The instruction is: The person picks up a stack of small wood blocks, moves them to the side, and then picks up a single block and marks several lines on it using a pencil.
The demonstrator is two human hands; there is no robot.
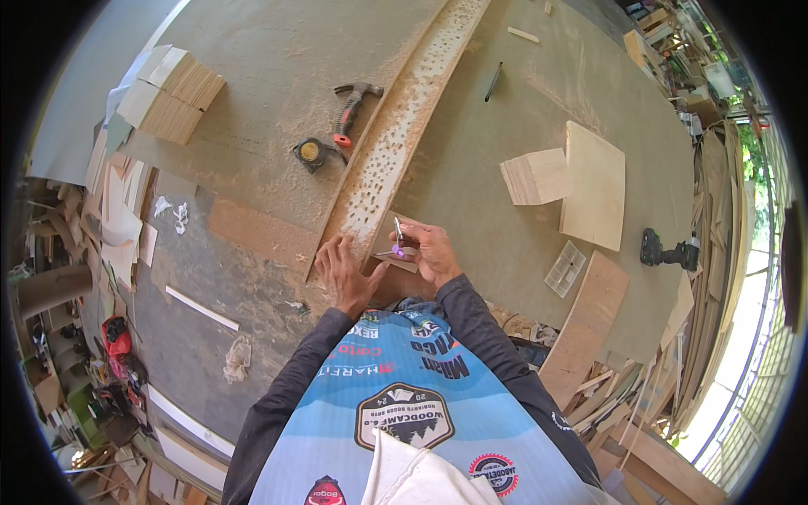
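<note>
My left hand (343, 275) lies with fingers spread at the near end of a long channel-like board (412, 114). The board's pale strip is peppered with small holes and wood dust. My right hand (431, 255), closed in a pinch, holds a slim silver tool with a purple piece (398, 250); its exact kind is unclear. Beneath that tool, beside the board's end, a small flat wood piece (385, 229) shows in part. Just beyond my left hand are a yellow-and-black tape measure (310, 154) and a claw hammer (353, 112) with a dark and red handle.
Stacked wood blocks (171, 94) stand at the left. On the right are a laminated block (534, 178), a pale panel (594, 187), a clear compartment case (566, 269), a brown board (585, 324) and a cordless drill (670, 250). A dark pen (493, 82) lies farther off.
</note>
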